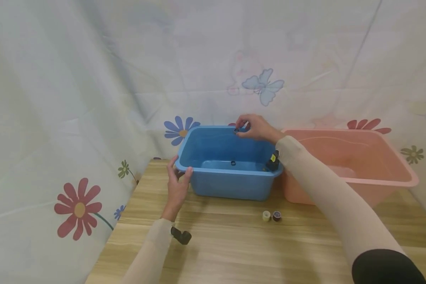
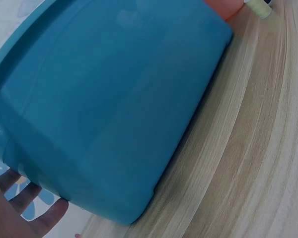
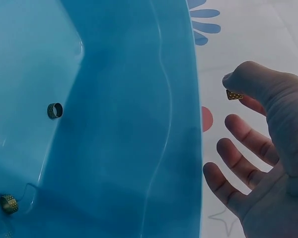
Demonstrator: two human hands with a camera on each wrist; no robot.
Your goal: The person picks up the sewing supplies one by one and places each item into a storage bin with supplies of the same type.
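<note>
My right hand (image 1: 255,127) hovers over the back rim of a blue tub (image 1: 230,185), pinching a small ring thimble (image 3: 234,94) between thumb and index finger. It is a short metal band with gold dots, and the other three fingers are spread loosely. At the tub's left front corner, my left hand (image 1: 177,187) grips the rim, thumb in front and fingers along the left outer side. Inside, one similar ring (image 3: 54,110) lies on the tub floor, and a gold dotted ring (image 3: 9,204) sits farther toward the lower left of the right wrist view.
To the right, a pink tub (image 1: 348,157) stands close beside the blue one. On the wooden table (image 1: 227,244) in front are a pale thread spool (image 1: 266,215) and a dark one (image 1: 277,215). A flowered curtain (image 1: 198,59) hangs behind both tubs.
</note>
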